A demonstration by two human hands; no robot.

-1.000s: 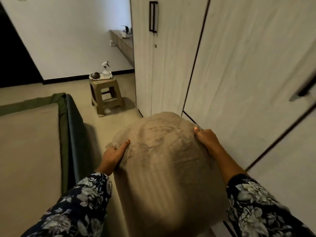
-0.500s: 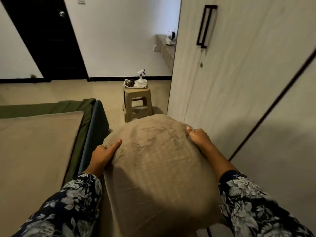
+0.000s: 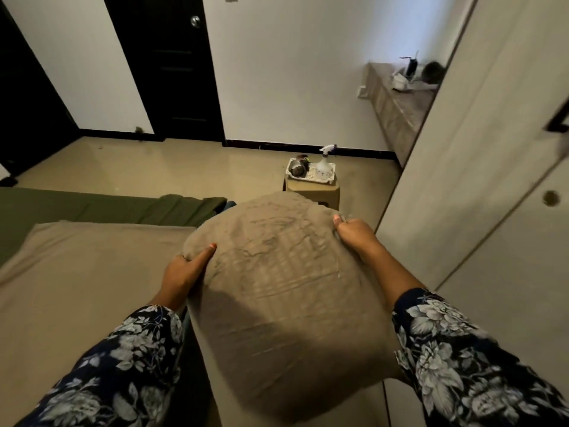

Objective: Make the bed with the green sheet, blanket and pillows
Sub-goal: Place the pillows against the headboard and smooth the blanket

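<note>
From the head camera, the left hand [image 3: 181, 272] grips the near-left edge of a tan pillow [image 3: 283, 297], thumb laid flat on top and the other fingers tucked out of sight beneath. The right hand [image 3: 354, 235] pinches the pillow's far-right corner, thumb on top, its fingers curled around the edge. The pillow is held up between both hands in front of the body, beside the bed's right edge. On the bed to the left lies a tan blanket [image 3: 86, 272], with the green sheet [image 3: 92, 204] showing past its far edge. Beyond the pillow a stool [image 3: 320, 192] carries a white basket [image 3: 311, 175] with a spray bottle [image 3: 325, 161].
</note>
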